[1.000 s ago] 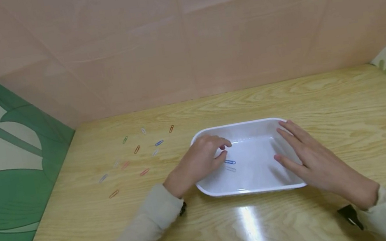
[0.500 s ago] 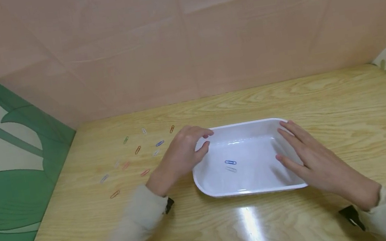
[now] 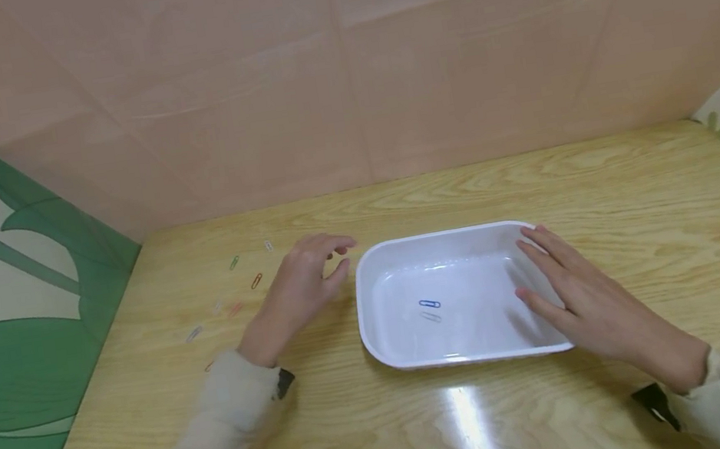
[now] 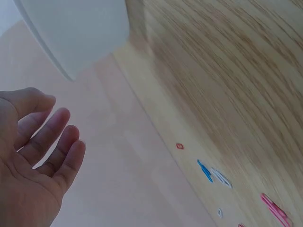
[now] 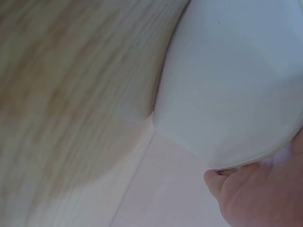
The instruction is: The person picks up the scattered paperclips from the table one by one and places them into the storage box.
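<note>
My left hand (image 3: 301, 276) hovers over the table just left of the white tray (image 3: 478, 315), fingers loosely bent with a gap to the thumb and nothing held. In the left wrist view, a blue paper clip (image 4: 205, 170), a white paper clip (image 4: 221, 178) and a pink paper clip (image 4: 276, 209) lie on the table beyond the hand. My right hand (image 3: 580, 292) rests on the tray's right rim, fingers spread and fairly straight. Inside the tray lie a blue paper clip (image 3: 429, 304) and a pale paper clip (image 3: 431, 317).
Scattered on the wooden table (image 3: 358, 442) at left are a green paper clip (image 3: 234, 262), a red-brown paper clip (image 3: 257, 280), a purple paper clip (image 3: 193, 334) and several others, some hidden by the left arm. A pink wall covering (image 3: 340, 88) stands behind.
My left hand has moved left from over the tray to above the table beside it, uncovering the blue paper clip in the tray. The right hand stays at the rim.
</note>
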A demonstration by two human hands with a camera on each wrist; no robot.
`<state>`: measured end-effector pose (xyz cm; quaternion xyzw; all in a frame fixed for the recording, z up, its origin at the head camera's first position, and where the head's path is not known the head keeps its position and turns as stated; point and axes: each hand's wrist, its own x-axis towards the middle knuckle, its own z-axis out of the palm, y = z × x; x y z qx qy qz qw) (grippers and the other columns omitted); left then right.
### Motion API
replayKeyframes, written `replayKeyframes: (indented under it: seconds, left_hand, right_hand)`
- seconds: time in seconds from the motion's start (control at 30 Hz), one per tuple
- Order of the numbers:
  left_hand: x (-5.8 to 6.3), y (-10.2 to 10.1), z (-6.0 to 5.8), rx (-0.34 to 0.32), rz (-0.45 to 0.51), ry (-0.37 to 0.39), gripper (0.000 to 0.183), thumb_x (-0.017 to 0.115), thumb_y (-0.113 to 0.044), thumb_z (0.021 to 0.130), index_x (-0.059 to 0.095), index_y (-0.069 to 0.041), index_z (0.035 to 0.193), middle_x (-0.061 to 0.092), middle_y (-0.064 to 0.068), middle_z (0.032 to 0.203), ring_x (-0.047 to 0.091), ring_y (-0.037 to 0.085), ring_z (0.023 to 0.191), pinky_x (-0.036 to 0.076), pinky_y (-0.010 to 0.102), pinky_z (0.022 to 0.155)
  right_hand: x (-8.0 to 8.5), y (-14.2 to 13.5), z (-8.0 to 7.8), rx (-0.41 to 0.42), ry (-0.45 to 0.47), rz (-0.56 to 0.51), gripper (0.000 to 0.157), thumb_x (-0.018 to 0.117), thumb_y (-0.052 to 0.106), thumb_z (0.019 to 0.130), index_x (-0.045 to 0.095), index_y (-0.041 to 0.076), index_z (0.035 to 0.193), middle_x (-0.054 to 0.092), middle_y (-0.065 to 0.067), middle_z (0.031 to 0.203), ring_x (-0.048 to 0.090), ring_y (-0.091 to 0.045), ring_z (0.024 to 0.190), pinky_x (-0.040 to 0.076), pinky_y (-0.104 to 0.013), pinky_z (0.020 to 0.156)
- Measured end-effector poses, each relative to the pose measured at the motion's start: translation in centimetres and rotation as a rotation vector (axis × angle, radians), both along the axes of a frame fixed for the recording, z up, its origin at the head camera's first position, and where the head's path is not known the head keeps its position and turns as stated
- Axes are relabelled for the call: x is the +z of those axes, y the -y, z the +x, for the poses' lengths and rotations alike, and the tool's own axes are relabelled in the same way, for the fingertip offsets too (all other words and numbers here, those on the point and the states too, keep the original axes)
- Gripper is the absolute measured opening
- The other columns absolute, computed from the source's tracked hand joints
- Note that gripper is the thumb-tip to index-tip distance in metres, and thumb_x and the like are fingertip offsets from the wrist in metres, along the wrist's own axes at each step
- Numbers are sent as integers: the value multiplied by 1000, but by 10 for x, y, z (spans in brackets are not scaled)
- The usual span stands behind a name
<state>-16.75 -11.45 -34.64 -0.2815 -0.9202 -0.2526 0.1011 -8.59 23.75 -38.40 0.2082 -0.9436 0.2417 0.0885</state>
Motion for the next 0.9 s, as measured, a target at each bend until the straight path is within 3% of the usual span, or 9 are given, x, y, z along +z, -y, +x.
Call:
replayKeyframes:
  seconds: [0.3, 0.6, 0.9]
  left_hand:
    - [-6, 15, -3, 67, -54, 58, 27, 68, -8, 91, 70, -7, 118, 73, 10, 107, 66, 27, 99, 57, 37, 84]
    - [-12, 27, -6, 122, -57, 129, 29, 69, -9, 91, 69, -6, 119, 72, 11, 106, 65, 29, 99, 57, 39, 82]
    - [-20, 41, -8, 147, -84, 143, 29, 69, -8, 90, 68, -5, 119, 72, 12, 106, 65, 29, 97, 56, 40, 83]
  right_hand:
    - [0, -1, 0, 4, -2, 13, 66, 56, 28, 101, 30, -4, 152, 24, -25, 160, 18, -40, 151, 8, -39, 127]
    - [1, -2, 1, -2, 24, 17, 67, 55, 30, 101, 29, -4, 153, 22, -25, 161, 17, -40, 151, 9, -42, 127]
    - [1, -1, 1, 11, 13, 10, 65, 54, 28, 102, 28, -1, 153, 23, -23, 161, 17, -39, 152, 8, -39, 127]
